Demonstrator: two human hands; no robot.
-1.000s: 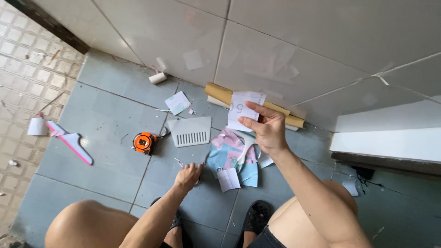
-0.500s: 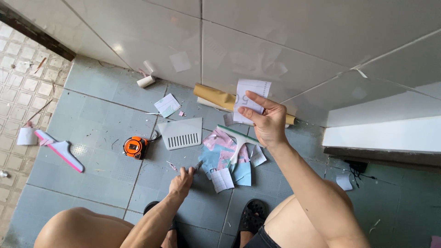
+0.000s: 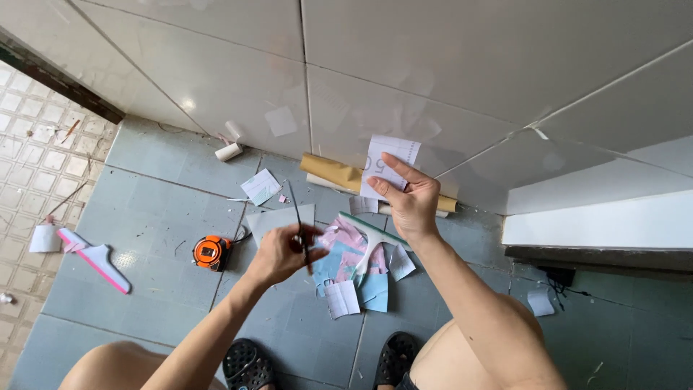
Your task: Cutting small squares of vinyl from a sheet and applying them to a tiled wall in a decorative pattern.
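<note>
My right hand [image 3: 408,201] holds a white paper sheet [image 3: 388,165] up near the tiled wall, pinched between thumb and fingers. My left hand [image 3: 283,253] is closed on a pair of scissors [image 3: 299,220], blades pointing up and away. Below both hands lies a pile of pink, blue and white paper scraps [image 3: 351,263] on the grey floor tiles. A white squeegee [image 3: 369,242] with a green edge rests across the scraps.
An orange tape measure [image 3: 210,251] lies left of my left hand. A brown paper roll [image 3: 338,173] sits at the wall base. A small white roll [image 3: 229,151], a pink-edged squeegee [image 3: 97,260] and a white step [image 3: 599,224] are around. My sandalled feet [image 3: 249,365] are below.
My left hand rose from the floor and now grips scissors. My right hand with the paper stayed raised, shifting slightly toward the wall.
</note>
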